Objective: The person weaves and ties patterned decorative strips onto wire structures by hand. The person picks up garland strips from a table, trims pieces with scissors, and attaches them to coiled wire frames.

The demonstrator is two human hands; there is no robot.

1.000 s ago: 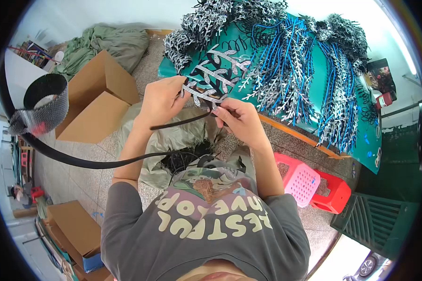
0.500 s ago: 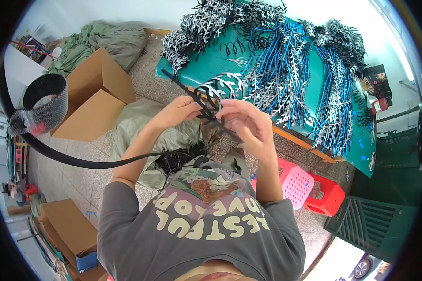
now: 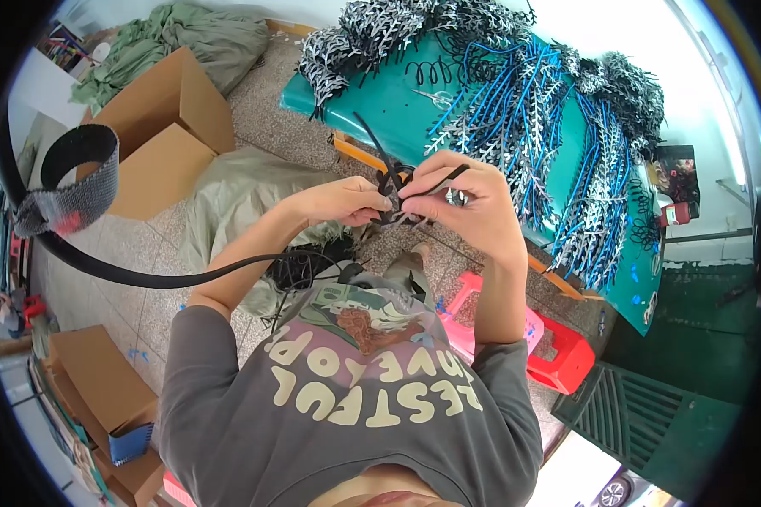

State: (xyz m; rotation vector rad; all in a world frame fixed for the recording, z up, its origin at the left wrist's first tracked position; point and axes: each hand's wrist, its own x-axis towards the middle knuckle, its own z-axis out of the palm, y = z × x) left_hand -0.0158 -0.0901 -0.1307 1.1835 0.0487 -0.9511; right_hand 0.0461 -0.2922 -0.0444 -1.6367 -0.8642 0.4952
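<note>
A black strand with small leaf-shaped pieces (image 3: 389, 179) is bunched between my two hands in front of my chest. My left hand (image 3: 347, 201) pinches it from one side, thumb and fingertips together. From the other side my right hand (image 3: 473, 198) grips it, fingers bent, with a thin black end crossing over the fingers. One straight dark end sticks up toward the table. Some greyish leaf pieces show below the fingertips. The exact spot where the fingers meet is partly covered.
The green table (image 3: 380, 127) bears piles of black-and-white leaf strands (image 3: 380, 34), blue-corded strands (image 3: 524, 127) and scissors (image 3: 432, 99). A pale sack (image 3: 237, 190) and an open cardboard box (image 3: 161, 169) stand left. Pink (image 3: 461, 325) and red stools (image 3: 562, 359) are at right.
The strand, stretched out between my hands before, is now bunched up. Both hands have drawn close around it, and the silvery leaf part that showed above them is out of sight.
</note>
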